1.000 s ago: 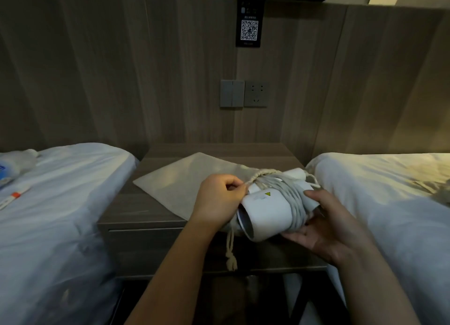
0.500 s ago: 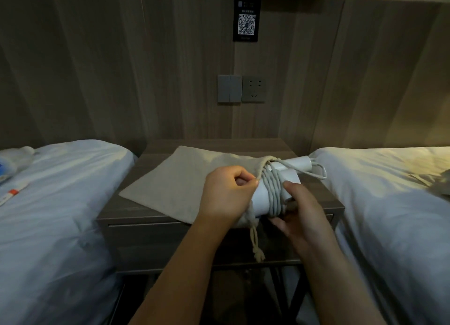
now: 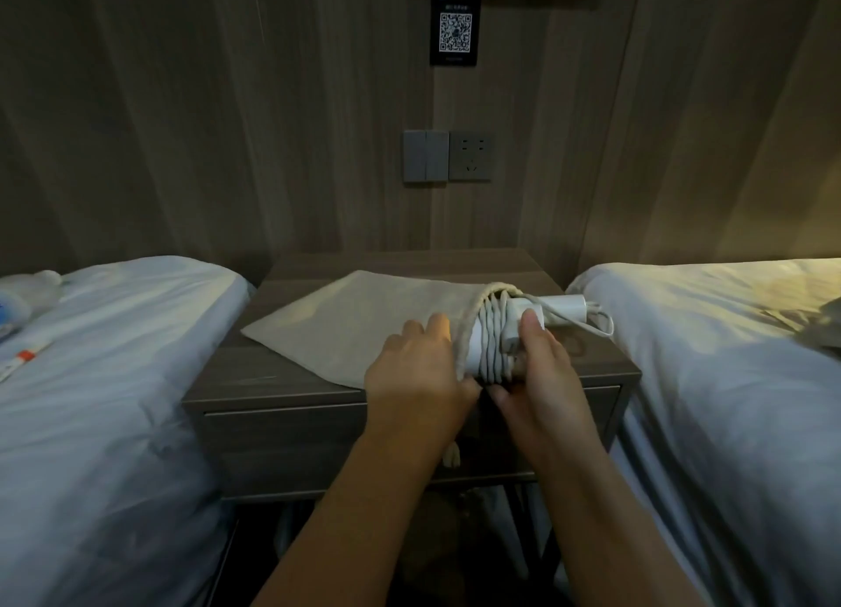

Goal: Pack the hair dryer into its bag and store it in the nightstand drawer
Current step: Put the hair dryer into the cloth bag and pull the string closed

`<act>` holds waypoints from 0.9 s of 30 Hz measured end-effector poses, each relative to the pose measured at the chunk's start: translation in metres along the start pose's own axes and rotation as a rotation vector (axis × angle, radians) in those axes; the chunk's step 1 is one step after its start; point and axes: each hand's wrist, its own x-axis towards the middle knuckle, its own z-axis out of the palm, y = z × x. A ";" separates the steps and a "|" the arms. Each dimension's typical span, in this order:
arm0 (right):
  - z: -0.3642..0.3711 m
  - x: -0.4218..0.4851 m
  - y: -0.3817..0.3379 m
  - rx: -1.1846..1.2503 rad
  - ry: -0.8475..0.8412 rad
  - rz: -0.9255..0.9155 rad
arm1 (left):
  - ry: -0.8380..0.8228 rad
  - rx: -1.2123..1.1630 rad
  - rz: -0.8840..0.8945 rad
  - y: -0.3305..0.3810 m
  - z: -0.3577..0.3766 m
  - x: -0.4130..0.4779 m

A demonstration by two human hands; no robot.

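Note:
A beige drawstring bag (image 3: 346,324) lies flat on the wooden nightstand (image 3: 255,379), its mouth at the right. The white hair dryer (image 3: 496,342), with its cord wound around the body, sits partly inside that mouth; its handle and plug end stick out to the right. My left hand (image 3: 418,374) grips the bag's rim at the mouth. My right hand (image 3: 537,379) holds the dryer's body from the right and below. The nightstand drawer (image 3: 291,442) below the top is shut. A knotted drawstring end (image 3: 452,456) hangs over the drawer front.
White-covered beds flank the nightstand, the left bed (image 3: 104,401) and the right bed (image 3: 737,379). A bottle and a small tube (image 3: 22,360) lie on the left bed. A wall switch and socket (image 3: 448,156) sit above on the wood panel.
The dryer has gone from held above the nightstand's front edge to lying on its top, its nose sliding into the bag's mouth. Both hands moved forward with it.

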 end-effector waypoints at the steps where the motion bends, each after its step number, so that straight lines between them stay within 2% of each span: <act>1: 0.001 0.001 -0.001 0.001 0.012 0.005 | -0.032 0.030 -0.022 -0.002 0.001 -0.002; 6: -0.003 0.000 -0.012 -0.064 -0.023 0.045 | -0.180 0.043 -0.046 -0.015 -0.004 -0.001; 10: -0.012 0.003 -0.020 -0.253 0.010 0.145 | -0.152 -0.003 0.026 -0.019 -0.007 0.004; 14: -0.018 0.001 -0.029 -0.194 0.021 0.243 | -0.076 0.008 0.097 -0.024 -0.003 0.006; 17: -0.013 -0.001 -0.026 -0.046 0.063 0.224 | -0.034 -0.038 0.133 -0.026 -0.003 0.006; 19: -0.006 -0.001 -0.017 -0.005 0.096 0.190 | -0.076 -0.110 0.153 -0.023 -0.004 0.006; 23: 0.009 0.002 0.004 -0.003 0.196 0.101 | -0.143 -0.281 0.177 -0.024 -0.005 0.005; 27: 0.015 0.007 0.013 -0.145 0.185 0.082 | -0.054 -0.272 0.149 -0.032 -0.006 0.005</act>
